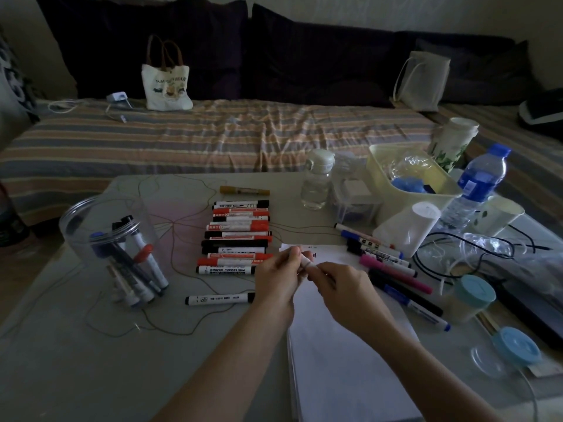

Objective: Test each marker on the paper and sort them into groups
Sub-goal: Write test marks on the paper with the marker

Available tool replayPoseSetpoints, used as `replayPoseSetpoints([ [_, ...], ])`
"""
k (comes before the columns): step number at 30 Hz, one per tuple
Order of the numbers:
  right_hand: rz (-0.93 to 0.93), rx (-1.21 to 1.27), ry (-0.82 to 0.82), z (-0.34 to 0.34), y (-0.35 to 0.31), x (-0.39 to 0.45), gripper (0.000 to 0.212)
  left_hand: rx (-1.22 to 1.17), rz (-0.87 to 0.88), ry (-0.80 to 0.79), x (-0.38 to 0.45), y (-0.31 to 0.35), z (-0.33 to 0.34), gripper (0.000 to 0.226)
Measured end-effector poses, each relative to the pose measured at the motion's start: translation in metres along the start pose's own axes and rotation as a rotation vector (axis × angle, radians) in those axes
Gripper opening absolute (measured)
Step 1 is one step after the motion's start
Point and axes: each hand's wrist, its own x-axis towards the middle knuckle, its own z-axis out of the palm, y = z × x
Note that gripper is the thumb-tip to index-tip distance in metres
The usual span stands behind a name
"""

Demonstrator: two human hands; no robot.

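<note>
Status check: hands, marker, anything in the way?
Left hand and right hand both grip one white marker over the paper. Sorted row left of it. Nothing blocking.

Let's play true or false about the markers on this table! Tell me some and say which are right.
1. Both hands, left hand and right hand, hold one marker. True.
2. The clear jar is empty. False: it holds several markers.
3. A row of red and black markers lies left of the paper. True.
4. The pink marker is inside the jar. False: it lies right of the paper.
</note>
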Motion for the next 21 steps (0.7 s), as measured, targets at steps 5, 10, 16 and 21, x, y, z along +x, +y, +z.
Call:
replayPoseSetpoints([
  [5, 0.028, -0.158, -0.063, 0.012, 0.002, 0.002, 0.032, -0.056, -0.072, 0.133, 0.01, -0.015, 0.004, 0.029],
  [10, 0.062, -0.185, 0.008, 0.012, 0.004, 0.006, 0.036, -0.05, -0.068, 0.131, 0.014, -0.015, 0.012, 0.032],
  [16, 0.087, -0.213, 0.001, 0.012, 0.001, 0.012, 0.031, -0.163, -0.063, 0.077, 0.02, -0.016, 0.016, 0.022],
  [21, 0.101, -0.025, 0.022, -0.002, 0.01, 0.004, 0.021, 0.176, 0.027, -0.26, 0.022, -0.011, -0.003, 0.019],
])
